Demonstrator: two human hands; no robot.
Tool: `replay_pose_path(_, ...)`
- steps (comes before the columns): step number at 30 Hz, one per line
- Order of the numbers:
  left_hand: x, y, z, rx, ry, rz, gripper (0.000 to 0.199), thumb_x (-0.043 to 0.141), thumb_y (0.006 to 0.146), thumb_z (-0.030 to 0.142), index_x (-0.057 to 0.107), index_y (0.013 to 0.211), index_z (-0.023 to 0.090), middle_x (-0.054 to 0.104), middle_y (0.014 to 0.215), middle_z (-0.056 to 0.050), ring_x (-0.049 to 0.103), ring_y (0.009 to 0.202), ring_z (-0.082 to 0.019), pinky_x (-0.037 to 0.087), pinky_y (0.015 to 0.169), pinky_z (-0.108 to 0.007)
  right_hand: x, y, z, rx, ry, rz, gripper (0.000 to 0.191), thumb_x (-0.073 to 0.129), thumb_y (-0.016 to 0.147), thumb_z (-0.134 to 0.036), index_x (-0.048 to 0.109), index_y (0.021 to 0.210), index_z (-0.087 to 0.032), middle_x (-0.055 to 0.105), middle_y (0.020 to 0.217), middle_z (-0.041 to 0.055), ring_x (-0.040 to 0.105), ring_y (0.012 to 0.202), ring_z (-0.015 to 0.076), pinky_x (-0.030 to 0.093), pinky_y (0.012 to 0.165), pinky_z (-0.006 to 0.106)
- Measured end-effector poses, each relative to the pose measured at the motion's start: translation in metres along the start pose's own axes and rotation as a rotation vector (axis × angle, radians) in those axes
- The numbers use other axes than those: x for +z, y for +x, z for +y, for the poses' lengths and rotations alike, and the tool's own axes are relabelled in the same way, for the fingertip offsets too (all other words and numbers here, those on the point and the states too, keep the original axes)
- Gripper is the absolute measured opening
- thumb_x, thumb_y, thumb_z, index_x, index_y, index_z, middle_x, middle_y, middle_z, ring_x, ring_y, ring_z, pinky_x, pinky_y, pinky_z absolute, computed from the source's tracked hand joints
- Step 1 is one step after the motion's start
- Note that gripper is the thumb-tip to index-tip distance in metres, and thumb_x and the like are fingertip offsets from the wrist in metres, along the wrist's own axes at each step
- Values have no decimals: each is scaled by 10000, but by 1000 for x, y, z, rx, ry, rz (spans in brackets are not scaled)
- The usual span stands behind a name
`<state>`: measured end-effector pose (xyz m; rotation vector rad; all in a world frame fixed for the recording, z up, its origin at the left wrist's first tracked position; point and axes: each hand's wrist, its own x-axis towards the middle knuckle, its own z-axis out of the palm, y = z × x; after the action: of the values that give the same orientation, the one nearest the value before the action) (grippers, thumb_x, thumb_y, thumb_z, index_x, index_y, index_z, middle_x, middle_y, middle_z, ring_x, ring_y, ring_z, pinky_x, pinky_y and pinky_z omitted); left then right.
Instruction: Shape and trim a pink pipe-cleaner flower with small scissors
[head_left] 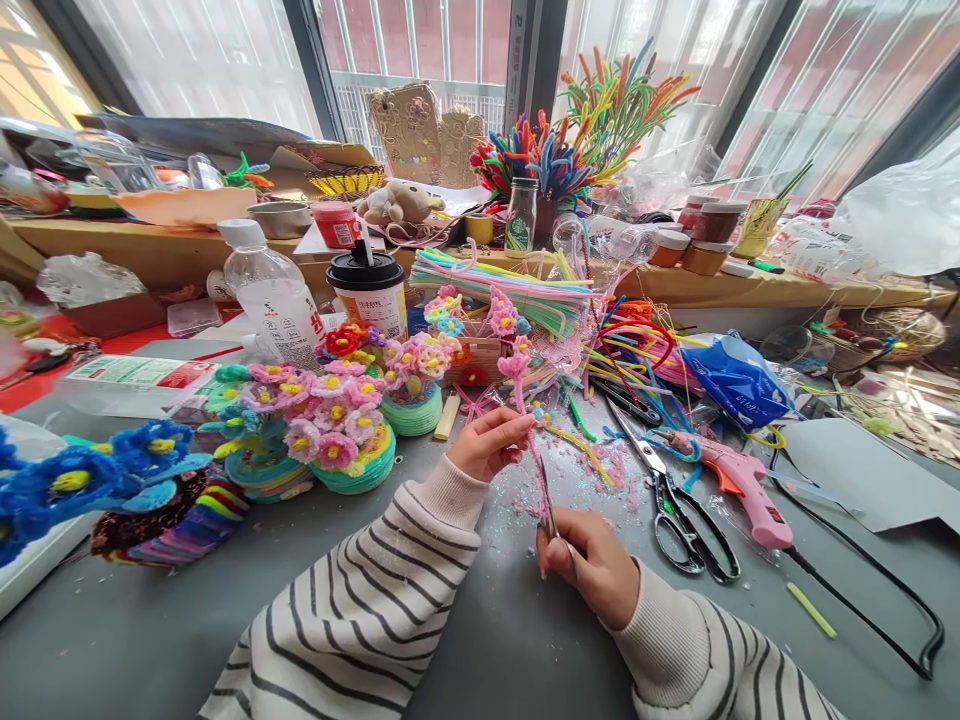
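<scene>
My left hand pinches the stem of a pink pipe-cleaner flower, which stands upright above the fingers. Below the fingertips the pink fuzzy stem runs down toward my right hand. That hand is closed round the handles of small scissors, their blades pointing up along the stem. Whether the blades are apart or together is hard to make out. Pink fluff clippings lie on the grey table around both hands. Pots of pipe-cleaner flowers stand left of my left hand.
Large black-handled scissors and a pink glue gun with a black cord lie at right. Behind are pipe-cleaner bundles, a lidded cup and a plastic bottle. A blue flower pot sits at far left.
</scene>
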<state>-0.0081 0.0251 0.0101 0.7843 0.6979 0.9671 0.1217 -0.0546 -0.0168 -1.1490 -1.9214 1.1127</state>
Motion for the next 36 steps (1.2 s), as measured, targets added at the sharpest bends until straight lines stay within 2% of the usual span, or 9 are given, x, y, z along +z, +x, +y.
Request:
replay_pose_path(13, 5, -4, 1, -15, 42, 50, 171, 689, 436, 243, 571, 506, 140, 556, 589, 26, 462, 492, -28, 338, 434, -136, 0, 0, 1, -22, 25, -15, 561, 207, 669, -653, 414, 516, -155, 356, 454, -25, 330, 434, 85, 261, 419, 211)
replay_pose_path(23, 5, -3, 2, -21, 48, 35, 198, 688, 430, 263, 536, 476, 144, 500, 495, 49, 436, 453, -27, 322, 437, -141, -1, 0, -3, -43, 29, -39, 583, 179, 657, -670, 411, 515, -154, 360, 457, -23, 341, 443, 92, 268, 423, 218)
replay_pose_path(36, 6, -5, 2, 9, 67, 53, 219, 676, 455, 247, 486, 480, 143, 476, 497, 57, 434, 477, -28, 325, 450, -140, -1, 1, -5, -8, -11, 26, 526, 230, 696, -616, 398, 486, -164, 403, 439, -17, 365, 424, 90, 280, 420, 211)
